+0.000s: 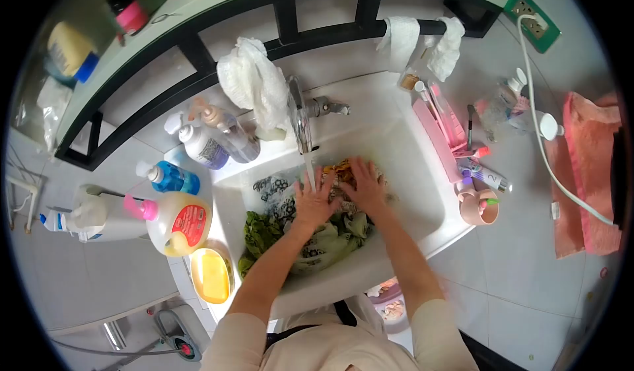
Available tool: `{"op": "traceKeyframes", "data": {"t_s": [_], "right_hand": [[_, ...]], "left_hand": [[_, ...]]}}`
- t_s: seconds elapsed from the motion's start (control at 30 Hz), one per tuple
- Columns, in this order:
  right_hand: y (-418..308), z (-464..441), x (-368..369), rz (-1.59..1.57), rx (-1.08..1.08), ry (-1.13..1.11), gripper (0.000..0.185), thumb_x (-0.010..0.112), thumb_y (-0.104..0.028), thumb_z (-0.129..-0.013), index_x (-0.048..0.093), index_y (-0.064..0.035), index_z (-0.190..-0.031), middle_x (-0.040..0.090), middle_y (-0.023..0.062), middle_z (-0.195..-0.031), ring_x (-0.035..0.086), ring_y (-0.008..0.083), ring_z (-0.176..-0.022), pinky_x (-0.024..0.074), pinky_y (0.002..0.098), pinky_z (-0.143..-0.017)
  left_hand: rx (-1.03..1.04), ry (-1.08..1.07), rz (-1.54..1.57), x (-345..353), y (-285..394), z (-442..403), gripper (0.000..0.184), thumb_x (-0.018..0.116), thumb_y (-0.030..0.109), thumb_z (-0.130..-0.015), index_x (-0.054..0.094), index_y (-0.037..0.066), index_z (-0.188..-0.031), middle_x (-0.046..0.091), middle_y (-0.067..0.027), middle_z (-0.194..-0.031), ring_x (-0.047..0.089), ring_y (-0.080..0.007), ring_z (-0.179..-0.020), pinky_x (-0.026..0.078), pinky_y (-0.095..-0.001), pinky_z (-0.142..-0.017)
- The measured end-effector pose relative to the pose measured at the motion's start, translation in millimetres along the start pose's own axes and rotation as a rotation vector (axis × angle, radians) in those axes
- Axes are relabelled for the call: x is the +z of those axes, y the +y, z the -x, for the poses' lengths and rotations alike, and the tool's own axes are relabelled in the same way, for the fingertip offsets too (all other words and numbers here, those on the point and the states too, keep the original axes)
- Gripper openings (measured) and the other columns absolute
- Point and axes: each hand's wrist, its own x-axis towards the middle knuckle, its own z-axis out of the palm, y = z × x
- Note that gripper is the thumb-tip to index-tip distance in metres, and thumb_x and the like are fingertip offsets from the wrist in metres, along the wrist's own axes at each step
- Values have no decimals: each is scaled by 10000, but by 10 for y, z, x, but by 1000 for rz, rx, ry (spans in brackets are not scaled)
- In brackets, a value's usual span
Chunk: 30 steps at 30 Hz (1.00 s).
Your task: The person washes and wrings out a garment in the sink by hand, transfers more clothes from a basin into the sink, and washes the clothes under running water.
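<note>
Both hands are down in a white sink [422,193], on a heap of wet cloth. My left hand [314,199] lies with fingers spread on a black-and-white patterned cloth [274,191], under the running faucet [299,117]. Beside it, my right hand [362,185] is spread over an orange-and-black patterned part of the cloth [338,168]. Green fabric [261,234] and pale green fabric [330,249] lie nearer my body, below the wrists. Neither hand grips anything that I can see.
Pump bottles [201,145] and a large jug with a pink pump [178,222] crowd the left rim, with a yellow soap bar [216,282] in its dish. On the right stand a pink holder [437,140] and a pink cup [479,206]. A white cloth [254,77] hangs beside the faucet.
</note>
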Motion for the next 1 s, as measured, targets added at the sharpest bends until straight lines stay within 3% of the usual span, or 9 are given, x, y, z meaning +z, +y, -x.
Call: {"op": "traceKeyframes", "data": {"t_s": [0.17,0.37,0.47,0.57,0.67,0.77,0.87,0.97,1.0], "right_hand": [[119,-165,584,-42,36,95,563,559,-440,-816,428,-240,-1326,461,127,-1310,421,340,-1189,286,646,-905],[341,-544,947,170,-136,297,498,569,-256,-758,498,-222,-1249,570,156,-948,564,323,-875,432,502,-694],[349,-727,801,88,-69,-68,477,605,-281,-737,539,-171,-1196,566,175,-1044,544,361,-939,422,518,-782],[224,-691,651,-50,44,25,390,599,-312,-760,583,-149,-1114,593,161,-1031,559,348,-950,435,483,-808],[219,-570,409,-106,79,2,368,617,-382,-775,606,-135,-1048,611,114,-1045,575,305,-965,444,430,-809],[437,-350,359,-474,207,-202,380,709,-274,-740,580,-104,-1055,615,83,-952,582,214,-852,468,348,-726],[476,-110,87,-632,281,-265,347,758,-205,-709,573,-85,-977,609,43,-892,555,152,-798,449,297,-701],[604,-41,-159,-1048,247,-196,297,748,-148,-707,566,-47,-919,589,39,-832,543,155,-774,442,282,-696],[600,-25,-322,-1080,218,-141,274,736,-124,-717,562,-47,-914,579,32,-820,540,141,-755,436,269,-676]], "left_hand": [[39,-28,-4,395,-28,-127,680,627,424,-766,404,158,-1351,264,-132,-1451,275,-370,-1320,268,-606,-978],[-50,-434,-139,866,-89,-488,675,553,411,-823,286,210,-1409,143,-128,-1495,116,-350,-1379,186,-621,-1025],[-288,-611,-80,420,197,-837,649,556,387,-808,324,218,-1389,162,-113,-1492,139,-336,-1376,183,-611,-1032],[-54,-75,-239,856,35,-453,605,578,316,-796,378,211,-1357,197,-92,-1482,179,-338,-1363,213,-585,-1031],[-16,-107,72,612,-28,-360,592,587,189,-797,383,203,-1353,198,-68,-1484,185,-345,-1360,248,-556,-1028],[92,-142,-45,471,-72,-128,598,584,81,-785,400,198,-1341,231,-59,-1475,209,-318,-1359,300,-532,-1003],[157,-195,-13,182,-12,121,529,573,49,-787,479,181,-1291,404,-76,-1381,341,-288,-1305,366,-464,-970],[181,52,254,123,-127,324,440,561,34,-782,558,136,-1209,572,-89,-1175,544,-286,-1062,446,-394,-807],[-39,-36,379,-70,-98,338,412,556,34,-792,567,122,-1195,589,-90,-1129,555,-271,-1039,444,-373,-809]]}}
